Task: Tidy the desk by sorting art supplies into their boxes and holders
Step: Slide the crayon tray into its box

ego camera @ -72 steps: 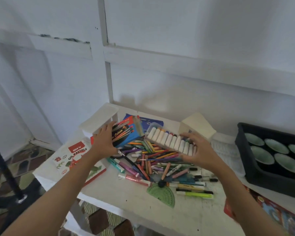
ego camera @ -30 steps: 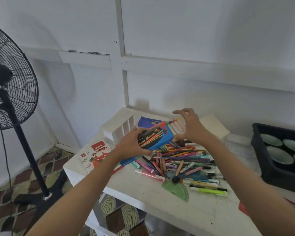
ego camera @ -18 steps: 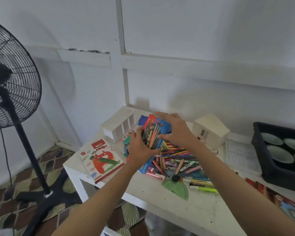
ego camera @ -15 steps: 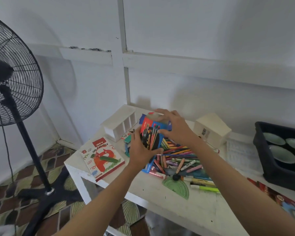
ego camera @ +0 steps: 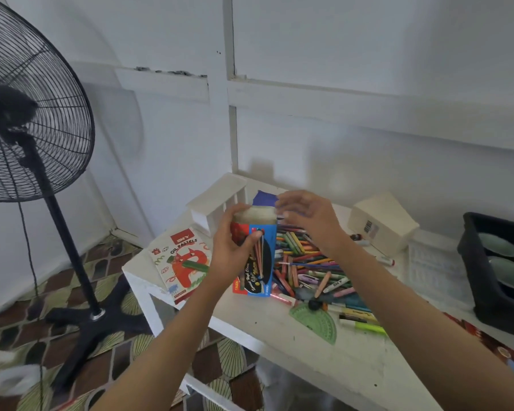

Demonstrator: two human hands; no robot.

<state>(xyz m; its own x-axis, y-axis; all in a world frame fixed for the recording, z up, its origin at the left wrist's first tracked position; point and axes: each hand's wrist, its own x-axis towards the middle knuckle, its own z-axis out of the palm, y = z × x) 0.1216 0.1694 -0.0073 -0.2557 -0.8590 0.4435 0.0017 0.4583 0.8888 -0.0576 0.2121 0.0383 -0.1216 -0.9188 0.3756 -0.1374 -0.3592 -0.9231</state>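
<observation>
Pencil box (ego camera: 257,262), blue and red, stands up on end in the middle of the frame. The left hand (ego camera: 235,250) holds it, with the fingers curled round its left side and the thumb pressed on the front. I cannot tell if its bottom end rests on the table (ego camera: 324,369). The top end looks pale and blurry.

The right hand (ego camera: 306,221) is at the top right corner of the box. Its fingers are loose and spread, and they hold nothing. It is blurry, so I cannot tell if it touches the box.

Just right of the box I see a big pile of crayons and pens (ego camera: 306,268) on the table. A green protractor (ego camera: 318,321) lies flat below the pile, with a yellow marker (ego camera: 367,325) right beside it. Left of the box lies an oil pastels box (ego camera: 181,259). Behind it, higher in the frame, sits a white holder (ego camera: 217,200) with slots. A white carton (ego camera: 383,223) sits at the upper right of the pile. At the right edge is a black tray (ego camera: 484,292) with green bowls in it. A black fan (ego camera: 33,114) stands on the floor at the left.
</observation>
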